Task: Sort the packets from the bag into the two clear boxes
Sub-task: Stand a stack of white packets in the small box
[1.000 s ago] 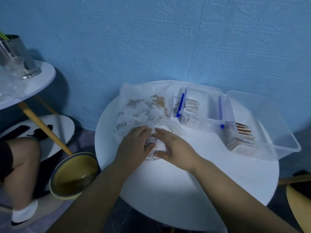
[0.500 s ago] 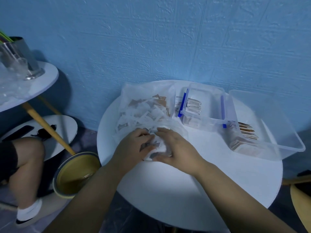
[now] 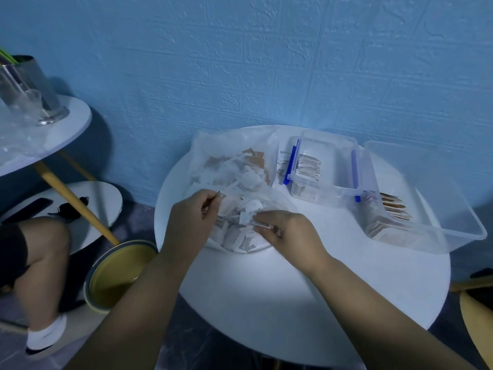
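Left hand (image 3: 190, 217) curled, pinching a thin packet (image 3: 220, 195), right hand (image 3: 289, 232) close beside it, knuckles up, pinching a white packet (image 3: 246, 218)

You are seeing the round table (image 3: 280, 289) lying open along its near edge. The packet bag (image 3: 229, 148) is crowding the back left, while the small clear box (image 3: 336, 166) and large clear box (image 3: 440, 201) are blocking the right.

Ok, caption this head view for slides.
Left hand and right hand pinch packets at the bag, beside the small box and large box.
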Motion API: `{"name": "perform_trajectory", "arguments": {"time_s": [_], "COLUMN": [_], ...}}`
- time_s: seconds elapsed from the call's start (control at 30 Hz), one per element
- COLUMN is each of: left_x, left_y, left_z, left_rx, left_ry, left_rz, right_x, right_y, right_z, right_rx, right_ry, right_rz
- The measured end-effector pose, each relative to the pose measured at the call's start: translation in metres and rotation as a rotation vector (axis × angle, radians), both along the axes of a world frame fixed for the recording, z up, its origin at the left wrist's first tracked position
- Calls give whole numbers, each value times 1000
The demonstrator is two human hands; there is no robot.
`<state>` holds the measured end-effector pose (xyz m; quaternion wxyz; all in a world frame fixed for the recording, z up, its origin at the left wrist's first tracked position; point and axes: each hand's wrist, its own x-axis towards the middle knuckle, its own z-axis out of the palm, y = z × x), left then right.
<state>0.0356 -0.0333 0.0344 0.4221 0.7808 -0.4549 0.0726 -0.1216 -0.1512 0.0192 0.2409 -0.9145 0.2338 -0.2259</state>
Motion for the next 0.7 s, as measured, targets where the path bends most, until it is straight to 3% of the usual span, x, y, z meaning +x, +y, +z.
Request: {"name": "perform_trajectory", "arguments": {"time_s": [0.23, 0.33, 0.47, 0.53, 0.7], "left_x": [-16, -22, -38, -51, -93], "left_y": [-6, -7, -14, -22, -42], "left_z": [-1, 1, 7, 7, 2], "left_rx": [-26, -45, -70, -87, -173], "left_ry": [100, 142, 224, 406, 1144], "left_rz": [20, 31, 0, -70, -243], "right_x": [-10, -14, -19, -25, -55], "right_y": [-8, -14, -12, -11, -18], "right_z": [8, 13, 24, 29, 26], "right_rx": [137, 136, 379, 476, 439], "right_ry": [-8, -99, -264, -323, -343], "right_rz": [62, -38, -91, -62, -132]}}
